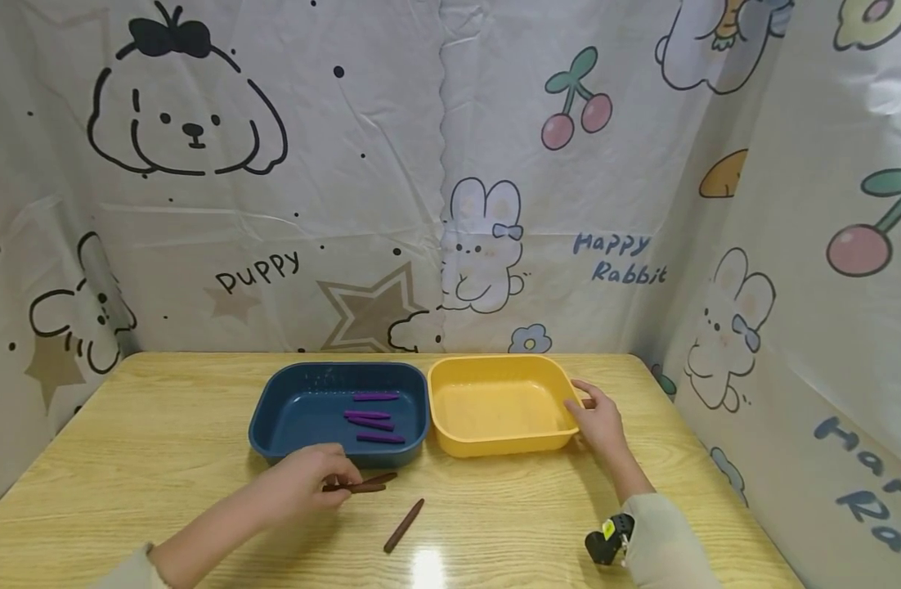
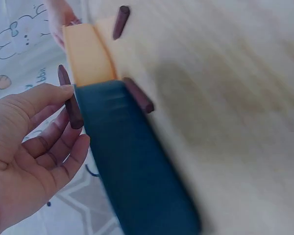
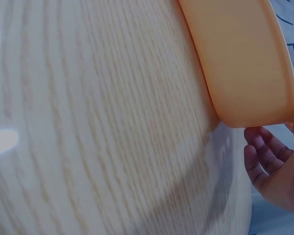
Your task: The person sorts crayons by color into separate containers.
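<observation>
My left hand (image 1: 314,483) pinches a brown crayon (image 2: 73,113) between thumb and fingers, in front of the blue bin (image 1: 274,438). A second brown crayon (image 2: 138,95) lies on the table close to that bin's front wall. Farther toward the front lies a third brown crayon (image 1: 404,525). Several purple crayons (image 1: 380,438) rest inside the blue bin. At the right end of the yellow bin (image 1: 505,446), my right hand (image 1: 600,419) holds the rim, thumb over it and fingers against the outer wall. No crayons show in the yellow bin.
Both bins stand side by side on the wooden table (image 1: 127,458), near its back edge. A printed cloth (image 1: 392,164) rises behind and at both sides. A black device (image 1: 608,540) is strapped at the right wrist.
</observation>
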The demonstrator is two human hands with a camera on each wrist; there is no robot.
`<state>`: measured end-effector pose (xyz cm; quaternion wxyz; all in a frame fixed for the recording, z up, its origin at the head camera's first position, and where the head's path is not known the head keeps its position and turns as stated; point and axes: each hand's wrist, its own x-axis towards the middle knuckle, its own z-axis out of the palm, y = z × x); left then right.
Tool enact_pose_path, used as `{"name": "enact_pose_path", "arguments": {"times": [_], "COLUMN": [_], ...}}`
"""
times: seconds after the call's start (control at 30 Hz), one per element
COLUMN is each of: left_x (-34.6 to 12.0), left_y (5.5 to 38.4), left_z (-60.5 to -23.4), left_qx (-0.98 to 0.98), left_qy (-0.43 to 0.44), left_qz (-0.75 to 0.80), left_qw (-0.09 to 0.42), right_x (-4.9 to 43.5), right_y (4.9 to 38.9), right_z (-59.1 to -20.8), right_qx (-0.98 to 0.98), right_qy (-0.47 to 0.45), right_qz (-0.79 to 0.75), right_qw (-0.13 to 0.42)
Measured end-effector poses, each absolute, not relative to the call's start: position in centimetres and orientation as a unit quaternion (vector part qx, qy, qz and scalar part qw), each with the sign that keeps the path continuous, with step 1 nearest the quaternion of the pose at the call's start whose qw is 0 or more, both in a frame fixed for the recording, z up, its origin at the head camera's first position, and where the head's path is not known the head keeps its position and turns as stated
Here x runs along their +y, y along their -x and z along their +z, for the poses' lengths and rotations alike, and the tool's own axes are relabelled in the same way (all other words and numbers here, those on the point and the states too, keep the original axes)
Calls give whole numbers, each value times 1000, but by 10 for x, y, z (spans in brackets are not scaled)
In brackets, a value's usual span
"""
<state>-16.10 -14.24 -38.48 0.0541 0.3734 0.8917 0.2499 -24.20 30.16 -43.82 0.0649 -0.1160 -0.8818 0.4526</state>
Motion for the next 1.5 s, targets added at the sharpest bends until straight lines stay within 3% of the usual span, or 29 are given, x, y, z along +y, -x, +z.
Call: {"name": "enact_pose_path", "arguments": {"times": [0.43, 0.9, 1.23, 1.5], "left_x": [-128, -102, -86, -70], "left_y": [186, 212, 233, 248], "left_z": [-362, -343, -337, -337], "left_qx": [896, 907, 916, 909], "left_qy": [-372, -349, -312, -337], "left_qz": [243, 237, 249, 244], "left_qw": [5, -1, 34, 12], "right_x": [301, 299, 300, 300], "right_y": [242, 241, 241, 241], "right_z": [-438, -437, -438, -439], "right_qx": [-879, -878, -875, -870], "right_qy": [124, 133, 133, 132], "right_qz": [456, 455, 461, 470], "right_qw": [63, 67, 72, 69]}}
